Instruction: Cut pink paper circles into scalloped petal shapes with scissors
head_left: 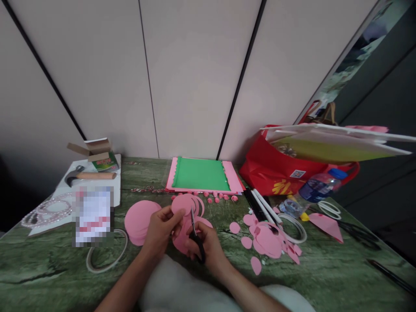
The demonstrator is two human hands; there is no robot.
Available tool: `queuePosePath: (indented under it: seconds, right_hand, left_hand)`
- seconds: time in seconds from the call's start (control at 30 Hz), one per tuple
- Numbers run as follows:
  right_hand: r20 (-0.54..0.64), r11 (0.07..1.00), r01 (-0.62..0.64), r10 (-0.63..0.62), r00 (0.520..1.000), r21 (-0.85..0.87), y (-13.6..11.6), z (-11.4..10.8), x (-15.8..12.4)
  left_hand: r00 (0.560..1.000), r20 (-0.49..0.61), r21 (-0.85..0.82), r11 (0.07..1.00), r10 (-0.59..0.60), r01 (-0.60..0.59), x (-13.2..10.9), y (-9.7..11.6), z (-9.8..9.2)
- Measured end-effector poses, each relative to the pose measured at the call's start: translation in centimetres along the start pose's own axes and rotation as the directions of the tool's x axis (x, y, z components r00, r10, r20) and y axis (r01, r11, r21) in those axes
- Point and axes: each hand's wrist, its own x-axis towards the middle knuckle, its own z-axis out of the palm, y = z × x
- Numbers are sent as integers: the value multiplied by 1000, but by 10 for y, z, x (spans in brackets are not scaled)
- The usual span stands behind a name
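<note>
Pinched in my left hand (164,225) is a pink paper circle (182,203), partly cut into a curling strip along its right side. My right hand (206,247) is closed around the black handles of a pair of scissors (196,240). The blades point up and lie at the cut edge of the paper. Below and between my hands, another pink paper piece (179,245) shows in part. To the left of my left hand lies a stack of pink paper circles (140,220). Small rolled pink paper pieces (217,199) sit in a row beyond my hands.
Green and pink paper sheets (201,174) lie at the back. Pink scraps (267,240), white pens (264,206), a tape roll (294,229) and a bottle (320,186) are right, before a red bag (266,167). Left are a hammer (94,175) and another tape roll (107,265).
</note>
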Motion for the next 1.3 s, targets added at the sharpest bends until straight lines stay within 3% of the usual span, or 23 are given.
queuePosePath:
  seconds: [0.4, 1.3]
  right_hand:
    - [-25, 998, -17, 19, 1000, 59, -18, 4, 1]
    - [-8, 999, -9, 9, 1000, -36, -13, 1, -1]
  left_hand:
    - [998, 46, 103, 994, -36, 31, 3, -4, -3]
    - [999, -34, 5, 1000, -8, 8, 1, 1, 0]
